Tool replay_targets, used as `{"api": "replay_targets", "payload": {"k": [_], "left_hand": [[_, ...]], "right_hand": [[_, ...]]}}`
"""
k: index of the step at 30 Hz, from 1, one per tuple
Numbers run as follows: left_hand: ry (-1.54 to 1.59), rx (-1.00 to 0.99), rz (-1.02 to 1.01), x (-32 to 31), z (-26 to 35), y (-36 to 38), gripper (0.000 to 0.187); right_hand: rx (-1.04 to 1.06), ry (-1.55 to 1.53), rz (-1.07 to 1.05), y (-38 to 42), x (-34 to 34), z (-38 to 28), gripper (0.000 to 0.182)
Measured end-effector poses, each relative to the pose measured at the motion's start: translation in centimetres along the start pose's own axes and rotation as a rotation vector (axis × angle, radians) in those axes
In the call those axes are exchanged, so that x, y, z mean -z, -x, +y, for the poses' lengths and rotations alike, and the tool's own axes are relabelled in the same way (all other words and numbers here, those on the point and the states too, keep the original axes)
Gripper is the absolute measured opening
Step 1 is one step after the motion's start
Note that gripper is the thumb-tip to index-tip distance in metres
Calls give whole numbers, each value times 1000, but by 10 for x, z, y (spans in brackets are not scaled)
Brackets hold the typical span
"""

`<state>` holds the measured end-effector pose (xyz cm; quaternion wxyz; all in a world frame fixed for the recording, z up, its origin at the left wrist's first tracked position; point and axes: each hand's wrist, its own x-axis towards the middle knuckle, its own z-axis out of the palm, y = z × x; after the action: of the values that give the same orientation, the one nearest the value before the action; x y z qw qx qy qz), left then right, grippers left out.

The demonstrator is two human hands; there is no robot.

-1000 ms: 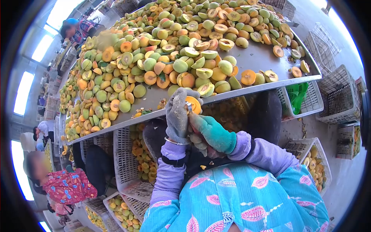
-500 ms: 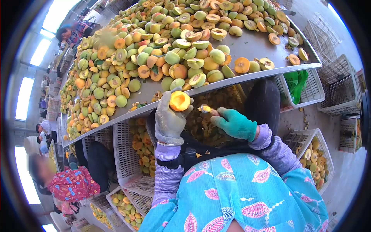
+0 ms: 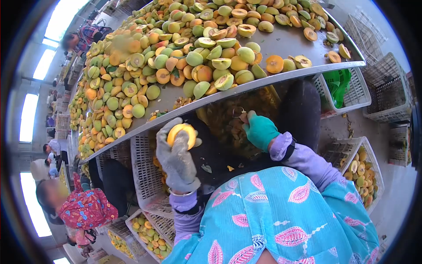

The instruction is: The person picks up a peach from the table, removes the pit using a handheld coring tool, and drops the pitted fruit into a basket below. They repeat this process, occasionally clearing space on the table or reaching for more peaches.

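My left hand (image 3: pixel 179 160), in a dirty grey glove, is closed on a yellow-fleshed peach half (image 3: pixel 188 132); its thumb lies across the hollow in the middle. My right hand (image 3: pixel 261 131), in a green glove, grips a small loop-ended pitting tool (image 3: pixel 238 111) whose thin metal ring points left; its handle is mostly hidden by the fingers. Above both hands, a metal-edged table (image 3: pixel 281 80) carries a big heap of green and orange peach halves (image 3: pixel 193 59). Below the right hand, a container of dark, wet-looking scraps (image 3: pixel 222 125) sits between my legs.
A white crate (image 3: pixel 147 176) with peach halves stands by my left leg, another crate (image 3: pixel 369 169) at my right. A crate with a green bag (image 3: pixel 337 88) and stacked crates (image 3: pixel 387 92) are farther right. A person in a red patterned top (image 3: pixel 88 209) sits at the left.
My left hand has moved down and left with the peach half, its thumb now across the hollow. My right hand has moved slightly up and right; the orange bit at the tool's tip is gone.
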<state>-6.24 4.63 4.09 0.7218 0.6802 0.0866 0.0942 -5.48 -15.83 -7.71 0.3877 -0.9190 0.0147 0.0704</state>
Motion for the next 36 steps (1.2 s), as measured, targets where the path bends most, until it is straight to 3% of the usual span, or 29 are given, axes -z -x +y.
{"api": "replay_targets", "payload": {"k": [2,4,6,10,11,13,14,16,18,19,20,22,23,24,27,28,30,31,32,34,36], "left_hand": [[-615,-51,-119,78,-21,-28,28],[-1548,-381,-145,98,-20,-58,28],[-973,-95,-144,62,-16,-92,28],[-1449,-524,-586,-17,-54,-176,44],[-1442,-533,-588,-27,-56,-191,44],[-1665,-311,-743,-41,-55,-209,50],[-1669,-313,-750,-37,-52,-213,50],[-1437,-135,-676,-19,-33,-217,47],[-267,308,-541,12,-23,-197,46],[68,329,-486,17,-14,-175,42],[60,338,-470,18,-16,-161,42],[342,374,-395,15,-26,-132,41],[173,179,-416,9,-31,-120,34],[179,184,-420,2,-36,-112,34],[-278,-216,-370,-17,-39,-95,45],[-273,-214,-378,-22,-41,-92,45],[-140,-176,-304,-27,-43,-88,24],[-314,-312,-302,-27,-43,-86,24],[-313,-312,-302,-28,-42,-84,24],[-40,-82,-307,-31,-34,-78,24],[-172,-188,-282,-29,-37,-79,24]], "right_hand": [[28,-92,52,4,3,12,27],[48,-197,126,-1,8,-1,27],[-52,-253,32,4,27,-20,29],[-35,-316,-2,3,32,-26,31],[-35,-339,-5,5,36,-28,31],[-65,-386,-5,4,37,-27,31],[-70,-392,-2,5,36,-28,31],[-22,-490,91,2,38,-29,27],[13,-514,75,-2,52,-40,25],[47,-532,54,-5,54,-46,24],[45,-540,37,-12,47,-51,24],[360,-405,133,-25,30,-65,22],[355,-401,131,-26,30,-74,22],[356,-356,99,-26,32,-85,23],[347,-327,92,-28,25,-95,24],[348,-346,106,-28,23,-96,26],[339,-309,127,-26,22,-97,27],[331,-313,142,-27,20,-96,26],[322,-317,158,-27,18,-95,26],[308,-285,142,-24,19,-97,26],[297,-254,120,-22,20,-99,26]]}}
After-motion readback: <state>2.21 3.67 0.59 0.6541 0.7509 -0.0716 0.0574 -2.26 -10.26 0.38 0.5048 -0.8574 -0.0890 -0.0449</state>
